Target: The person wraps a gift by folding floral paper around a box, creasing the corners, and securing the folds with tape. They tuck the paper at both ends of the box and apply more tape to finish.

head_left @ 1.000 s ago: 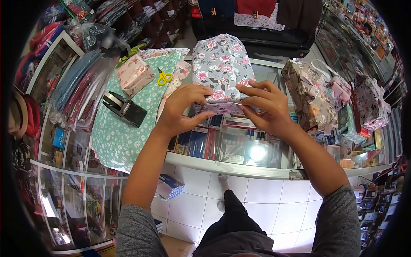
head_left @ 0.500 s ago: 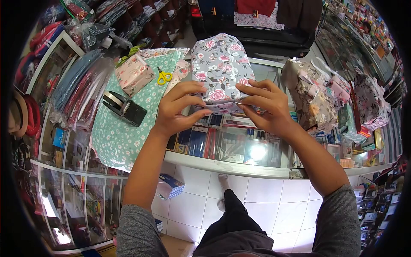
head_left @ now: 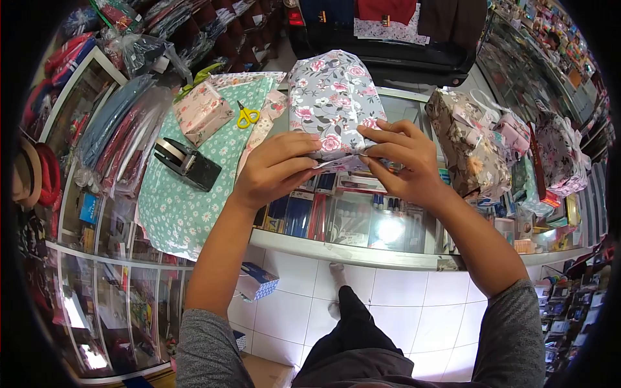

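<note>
Both hands meet at the near end of a flowered package (head_left: 336, 107): the right hand (head_left: 404, 161) pinches the paper edge between thumb and fingers, while the left hand (head_left: 278, 165) curls its fingers onto the opposite corner. With the left thumb hidden, I can't tell from this far-off view whether that side truly grips or just presses. What matters to me is direction: the package lies straight beyond the grip on the glass counter (head_left: 362, 257), its long axis apparently running away from me, squarely between both hands, neither clearly nearer. Left of the grip I have the tape dispenser (head_left: 200, 169), nearer the left hand; the yellow scissors (head_left: 247, 116) lie beyond that hand.
</note>
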{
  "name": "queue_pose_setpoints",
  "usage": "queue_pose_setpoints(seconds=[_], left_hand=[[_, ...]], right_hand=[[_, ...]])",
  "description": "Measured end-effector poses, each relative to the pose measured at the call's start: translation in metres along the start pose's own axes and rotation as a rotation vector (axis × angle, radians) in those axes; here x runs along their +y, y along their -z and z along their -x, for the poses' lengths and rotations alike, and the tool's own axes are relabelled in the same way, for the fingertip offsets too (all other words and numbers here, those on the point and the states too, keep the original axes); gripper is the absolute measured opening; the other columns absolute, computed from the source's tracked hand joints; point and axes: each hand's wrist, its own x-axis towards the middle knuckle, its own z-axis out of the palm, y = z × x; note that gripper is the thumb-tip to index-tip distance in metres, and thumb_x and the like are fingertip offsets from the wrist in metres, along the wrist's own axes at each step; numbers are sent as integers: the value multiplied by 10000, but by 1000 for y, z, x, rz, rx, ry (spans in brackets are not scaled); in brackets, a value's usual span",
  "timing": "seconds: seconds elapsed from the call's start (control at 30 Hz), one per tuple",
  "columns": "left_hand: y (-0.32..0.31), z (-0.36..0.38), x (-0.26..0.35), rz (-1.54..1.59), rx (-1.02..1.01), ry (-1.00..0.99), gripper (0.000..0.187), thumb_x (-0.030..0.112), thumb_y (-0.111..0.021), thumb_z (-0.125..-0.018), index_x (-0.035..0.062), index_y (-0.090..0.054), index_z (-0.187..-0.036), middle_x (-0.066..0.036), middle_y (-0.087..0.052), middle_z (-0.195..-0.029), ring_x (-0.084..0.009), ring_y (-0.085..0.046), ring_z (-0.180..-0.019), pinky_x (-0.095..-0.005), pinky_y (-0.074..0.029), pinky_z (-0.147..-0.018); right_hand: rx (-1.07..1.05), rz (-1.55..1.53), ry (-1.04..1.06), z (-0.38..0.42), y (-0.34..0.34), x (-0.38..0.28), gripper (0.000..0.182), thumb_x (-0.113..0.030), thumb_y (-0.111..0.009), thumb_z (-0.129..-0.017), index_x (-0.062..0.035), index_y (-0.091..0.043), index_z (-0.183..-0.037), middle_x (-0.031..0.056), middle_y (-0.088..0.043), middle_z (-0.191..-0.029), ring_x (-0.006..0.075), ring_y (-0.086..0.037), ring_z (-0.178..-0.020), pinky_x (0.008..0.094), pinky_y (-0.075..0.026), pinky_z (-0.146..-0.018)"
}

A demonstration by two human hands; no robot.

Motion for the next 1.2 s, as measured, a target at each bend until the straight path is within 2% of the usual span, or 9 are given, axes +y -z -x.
queue_pose_setpoints(seconds=[0.23,0.67,0.73,0.83,0.93,1.03,1.1,1.2], left_hand=[[-3,4,-4,149,40,104,224,-20,-850,-768,21,-738,-957,-125,-784,-1112,-312,-753,-1082,-426,-594,-990],[-4,3,-1,107,43,138,210,-30,-845,-767,17,-732,-938,-127,-789,-1077,-315,-765,-1044,-401,-614,-942],[-3,4,-2,128,26,129,242,-85,-839,-760,1,-731,-959,-143,-785,-1096,-327,-763,-1082,-427,-609,-969],[-3,5,-5,167,15,121,242,-81,-841,-758,1,-730,-957,-150,-783,-1097,-332,-761,-1084,-428,-610,-966],[-3,1,-3,132,40,82,231,-36,-846,-755,27,-726,-942,-126,-778,-1073,-314,-765,-1024,-394,-621,-920],[-2,-1,2,63,41,71,236,-39,-851,-744,32,-725,-931,-112,-764,-1061,-307,-762,-999,-390,-624,-916],[-1,1,1,41,48,45,243,-38,-856,-739,34,-724,-930,-106,-759,-1060,-305,-761,-993,-388,-625,-917],[-2,2,-2,41,60,25,251,-35,-863,-730,36,-725,-928,-102,-755,-1050,-301,-760,-985,-385,-626,-922]], right_hand=[[4,-9,-9,-1,0,0,157,-27,-846,-771,-36,-762,-903,124,-790,-1215,321,-724,-1017,396,-597,-916],[0,-9,-51,2,-3,-1,121,-25,-828,-809,-33,-735,-886,114,-790,-1220,339,-721,-1056,401,-580,-928],[2,-9,-54,3,-4,0,123,-25,-829,-807,-33,-732,-882,113,-791,-1219,339,-720,-1059,401,-579,-928],[-3,-2,-46,4,-4,1,127,-31,-836,-807,-29,-747,-899,142,-769,-1264,342,-717,-1072,400,-577,-934],[9,20,-51,2,-3,-4,141,-16,-841,-801,-26,-767,-921,156,-752,-1226,333,-715,-1083,418,-581,-943],[75,-94,-120,4,-8,-4,169,8,-848,-786,-25,-780,-938,158,-719,-1142,329,-711,-1095,446,-595,-952],[61,-30,-38,4,-7,-1,195,30,-854,-770,-25,-777,-939,132,-697,-1009,311,-716,-1046,457,-610,-964],[3,1,5,4,-3,2,201,29,-859,-764,-21,-783,-943,119,-690,-967,295,-719,-969,447,-613,-985]])
